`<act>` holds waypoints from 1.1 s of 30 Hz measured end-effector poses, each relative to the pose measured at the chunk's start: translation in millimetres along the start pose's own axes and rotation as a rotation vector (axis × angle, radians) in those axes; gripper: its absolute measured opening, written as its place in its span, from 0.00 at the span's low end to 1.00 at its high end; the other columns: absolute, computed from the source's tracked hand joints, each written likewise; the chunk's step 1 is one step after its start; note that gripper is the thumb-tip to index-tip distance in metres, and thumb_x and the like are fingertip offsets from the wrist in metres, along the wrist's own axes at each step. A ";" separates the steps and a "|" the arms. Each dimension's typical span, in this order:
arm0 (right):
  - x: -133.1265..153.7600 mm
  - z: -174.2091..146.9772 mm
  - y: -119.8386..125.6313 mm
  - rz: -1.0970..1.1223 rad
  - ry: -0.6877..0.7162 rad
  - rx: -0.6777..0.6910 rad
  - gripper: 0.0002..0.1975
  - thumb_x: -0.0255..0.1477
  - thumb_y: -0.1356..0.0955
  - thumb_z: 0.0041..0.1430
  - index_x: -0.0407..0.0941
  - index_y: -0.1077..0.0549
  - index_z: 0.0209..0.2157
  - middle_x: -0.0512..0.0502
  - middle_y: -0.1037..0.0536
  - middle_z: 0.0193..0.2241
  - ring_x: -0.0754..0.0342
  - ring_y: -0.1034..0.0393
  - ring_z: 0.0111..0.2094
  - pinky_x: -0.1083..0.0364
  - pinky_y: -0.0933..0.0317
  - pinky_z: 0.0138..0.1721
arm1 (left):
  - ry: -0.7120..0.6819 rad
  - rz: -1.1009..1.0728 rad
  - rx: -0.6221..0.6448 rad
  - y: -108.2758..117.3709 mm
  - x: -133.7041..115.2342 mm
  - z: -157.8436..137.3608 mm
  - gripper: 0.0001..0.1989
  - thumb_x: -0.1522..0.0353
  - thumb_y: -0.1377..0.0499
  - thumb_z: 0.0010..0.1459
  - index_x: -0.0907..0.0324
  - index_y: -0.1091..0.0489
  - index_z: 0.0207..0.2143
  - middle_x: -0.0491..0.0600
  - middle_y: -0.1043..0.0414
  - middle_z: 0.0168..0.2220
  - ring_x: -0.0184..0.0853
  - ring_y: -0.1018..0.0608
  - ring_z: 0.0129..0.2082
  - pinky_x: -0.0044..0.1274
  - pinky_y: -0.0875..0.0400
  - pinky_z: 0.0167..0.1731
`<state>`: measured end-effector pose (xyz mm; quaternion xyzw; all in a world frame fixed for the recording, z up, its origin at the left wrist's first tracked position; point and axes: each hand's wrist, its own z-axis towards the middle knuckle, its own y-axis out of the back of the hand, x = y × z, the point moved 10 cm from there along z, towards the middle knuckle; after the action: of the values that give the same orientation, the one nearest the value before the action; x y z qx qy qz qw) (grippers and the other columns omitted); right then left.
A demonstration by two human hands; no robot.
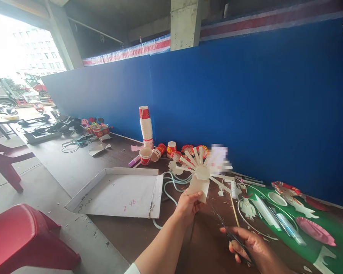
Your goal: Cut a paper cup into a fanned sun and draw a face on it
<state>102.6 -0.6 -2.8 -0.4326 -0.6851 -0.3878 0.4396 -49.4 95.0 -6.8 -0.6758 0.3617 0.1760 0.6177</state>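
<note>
My left hand (188, 205) pinches a paper cup (199, 186) by its uncut wall. The rest of that cup is slit into several strips, fanned out around the round base, pale inner side toward me. In my right hand (247, 243) is a pair of dark scissors (221, 219), fingers in the handles. Their blades point up and left toward the cup, apart from it; how far they are spread is hard to make out. Beyond the blades lies a thin wooden stick (234, 211). A white glue bottle (233, 189) is just behind it.
A cardboard box lid (114, 190) lies left. Stacked paper cups (146, 131) stand by the blue partition (246, 99). On the right, a green mat (280, 213) carries markers (290, 228), paper cutouts and a pink scalloped piece (316, 231). A red stool (28, 239) is at lower left.
</note>
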 end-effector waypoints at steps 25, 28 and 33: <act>11.1 -7.0 16.0 0.031 0.031 -0.149 0.30 0.52 0.31 0.46 0.47 0.25 0.46 0.49 0.27 0.27 0.54 0.33 0.28 0.56 0.41 0.30 | -0.176 0.348 -0.153 12.9 -10.0 7.7 0.17 0.63 0.32 0.39 0.61 0.28 0.33 0.45 0.30 0.23 0.26 0.34 0.18 0.19 0.42 0.18; 10.5 -8.0 14.7 0.011 0.012 -0.140 0.29 0.51 0.31 0.48 0.47 0.25 0.47 0.49 0.27 0.27 0.55 0.33 0.27 0.56 0.41 0.29 | -0.142 0.372 -0.084 6.0 -5.1 7.2 0.17 0.63 0.33 0.39 0.62 0.27 0.31 0.46 0.31 0.22 0.27 0.34 0.18 0.19 0.42 0.17; 14.8 -10.5 10.6 0.027 0.011 -0.129 0.30 0.53 0.32 0.47 0.47 0.24 0.44 0.49 0.27 0.26 0.55 0.34 0.26 0.56 0.42 0.28 | -0.115 0.415 -0.082 4.8 -2.4 5.7 0.16 0.63 0.33 0.39 0.63 0.27 0.31 0.47 0.31 0.23 0.26 0.35 0.18 0.19 0.42 0.16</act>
<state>111.8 -3.0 15.9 -0.4670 -0.6502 -0.4274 0.4200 -53.3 101.2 -9.5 -0.6000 0.4497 0.3523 0.5600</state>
